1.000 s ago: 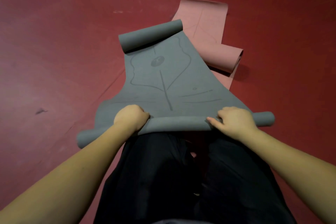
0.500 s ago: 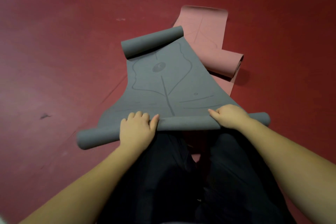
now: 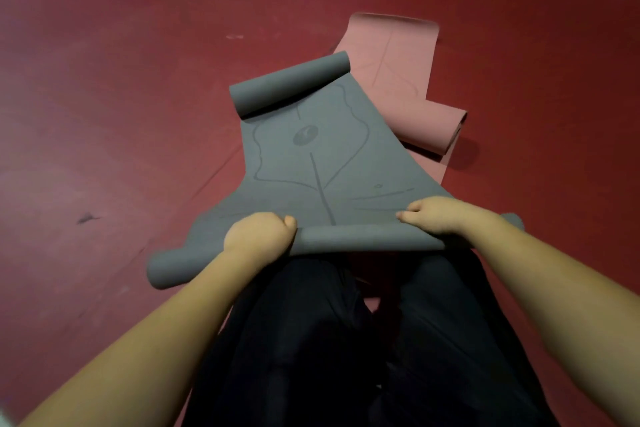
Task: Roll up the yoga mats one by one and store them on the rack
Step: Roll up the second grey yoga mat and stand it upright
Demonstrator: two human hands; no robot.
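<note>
Grey mat (image 3: 322, 163): line-printed, both ends curled; our left hand (image 3: 258, 236) and right hand (image 3: 440, 218) grip the near roll. Pink mat (image 3: 394, 69) partly hidden behind.

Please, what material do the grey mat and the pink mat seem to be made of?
Grey mat: probably soft rubber or foam, matte; it curls into smooth rolls without creases, no shine, printed lines on top. Pink mat: likely the same, matte, also curled at one end. The exact compound cannot be told.
</note>
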